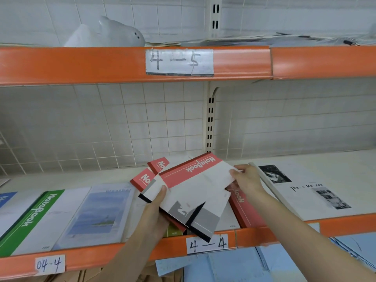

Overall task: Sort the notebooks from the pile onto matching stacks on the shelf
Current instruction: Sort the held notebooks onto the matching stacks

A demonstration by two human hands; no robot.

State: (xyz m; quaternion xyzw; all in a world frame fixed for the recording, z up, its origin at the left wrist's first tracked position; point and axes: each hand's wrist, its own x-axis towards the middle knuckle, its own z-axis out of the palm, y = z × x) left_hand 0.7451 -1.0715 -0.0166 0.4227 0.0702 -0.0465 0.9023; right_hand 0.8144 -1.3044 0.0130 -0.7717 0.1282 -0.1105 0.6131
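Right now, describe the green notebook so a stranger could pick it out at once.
Find the orange-edged shelf tagged 04-4. Toward its left end the green notebook lies flat, beside a pale blue landscape-cover book. It alone has a green band reading NoteBook; those in the hands are red.

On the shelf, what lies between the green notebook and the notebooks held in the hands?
In the head view, one notebook with a pale blue landscape cover lies flat between the green notebook and the red-banded notebooks held by both hands.
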